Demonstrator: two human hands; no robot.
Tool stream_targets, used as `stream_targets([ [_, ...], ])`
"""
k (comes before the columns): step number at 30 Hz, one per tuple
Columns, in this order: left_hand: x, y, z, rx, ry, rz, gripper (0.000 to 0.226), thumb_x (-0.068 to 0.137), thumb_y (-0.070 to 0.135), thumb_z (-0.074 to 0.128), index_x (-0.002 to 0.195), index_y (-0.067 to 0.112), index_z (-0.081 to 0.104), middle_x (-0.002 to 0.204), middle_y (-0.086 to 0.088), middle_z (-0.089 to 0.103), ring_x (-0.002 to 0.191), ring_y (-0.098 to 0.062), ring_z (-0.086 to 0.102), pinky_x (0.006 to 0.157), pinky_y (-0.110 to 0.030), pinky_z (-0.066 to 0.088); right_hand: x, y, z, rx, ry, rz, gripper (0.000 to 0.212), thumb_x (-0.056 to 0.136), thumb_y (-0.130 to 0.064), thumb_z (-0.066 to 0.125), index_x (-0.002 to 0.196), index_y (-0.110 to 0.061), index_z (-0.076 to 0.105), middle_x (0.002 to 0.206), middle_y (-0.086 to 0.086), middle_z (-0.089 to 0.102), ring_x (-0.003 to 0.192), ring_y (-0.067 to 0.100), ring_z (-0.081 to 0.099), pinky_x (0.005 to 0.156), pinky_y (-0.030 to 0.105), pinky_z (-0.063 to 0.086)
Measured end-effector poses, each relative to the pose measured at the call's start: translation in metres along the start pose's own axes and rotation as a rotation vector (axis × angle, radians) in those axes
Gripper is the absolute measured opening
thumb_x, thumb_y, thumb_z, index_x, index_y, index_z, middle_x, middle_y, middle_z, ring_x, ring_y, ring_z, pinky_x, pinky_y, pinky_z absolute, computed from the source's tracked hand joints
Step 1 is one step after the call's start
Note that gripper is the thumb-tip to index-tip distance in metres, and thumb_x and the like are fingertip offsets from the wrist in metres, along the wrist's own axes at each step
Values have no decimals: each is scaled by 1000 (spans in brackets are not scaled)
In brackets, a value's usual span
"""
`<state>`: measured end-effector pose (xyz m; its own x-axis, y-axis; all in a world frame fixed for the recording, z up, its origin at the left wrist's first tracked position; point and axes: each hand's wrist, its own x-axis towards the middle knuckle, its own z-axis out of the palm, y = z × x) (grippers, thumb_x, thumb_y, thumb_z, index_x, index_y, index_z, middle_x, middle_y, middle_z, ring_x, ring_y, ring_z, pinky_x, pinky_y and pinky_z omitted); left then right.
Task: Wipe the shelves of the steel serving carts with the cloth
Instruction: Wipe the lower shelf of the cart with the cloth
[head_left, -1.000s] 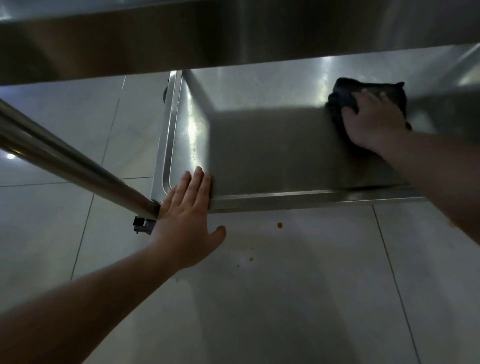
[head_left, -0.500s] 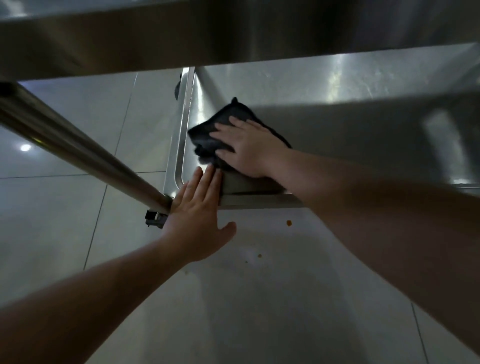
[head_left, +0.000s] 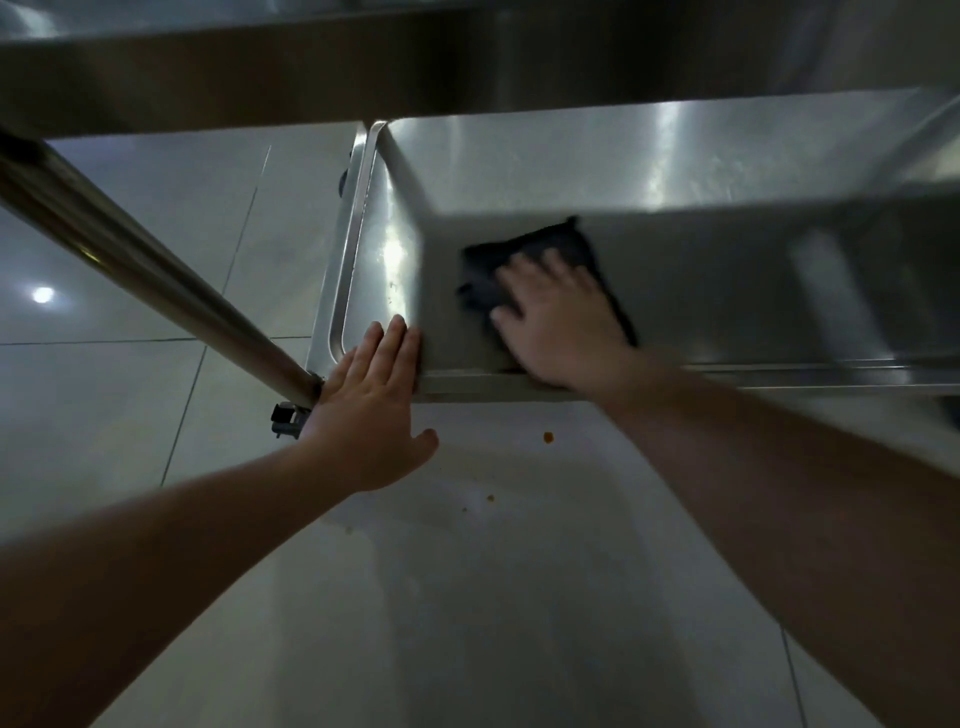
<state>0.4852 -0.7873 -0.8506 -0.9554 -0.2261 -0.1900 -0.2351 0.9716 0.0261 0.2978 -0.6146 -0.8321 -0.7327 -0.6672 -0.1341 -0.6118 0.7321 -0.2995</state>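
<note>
While the left hand lies flat on the shelf rim at centre frame, the right hand presses flat on the cloth.

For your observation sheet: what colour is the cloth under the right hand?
Dark, near black, plain; the cloth shows in the head view.

Pale glossy floor tiles with thin dark joints spread below – a round spot of lamp glare shines at the left, and two small orange crumbs lie well apart on the tiles
</note>
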Motion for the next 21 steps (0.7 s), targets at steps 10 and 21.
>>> stream_targets([
  [10,12,28,-24,-63,-24,-68,115,86,61,66,166,25,-8,177,0,-8,162,-21,-8,127,-43,3,-37,78,-19,-35,-58,-299,56,107,-55,29,160,-37,29,169,-17,20,158,8,7,128,36,5],
  [21,65,161,-35,-152,6,150,105,92,74,51,169,27,-3,176,9,-12,160,-10,-14,121,-27,-10,-104,293,-84,-9,-50,-46,70,95,-69,28,157,-39,34,167,-18,26,156,4,11,125,30,10],
])
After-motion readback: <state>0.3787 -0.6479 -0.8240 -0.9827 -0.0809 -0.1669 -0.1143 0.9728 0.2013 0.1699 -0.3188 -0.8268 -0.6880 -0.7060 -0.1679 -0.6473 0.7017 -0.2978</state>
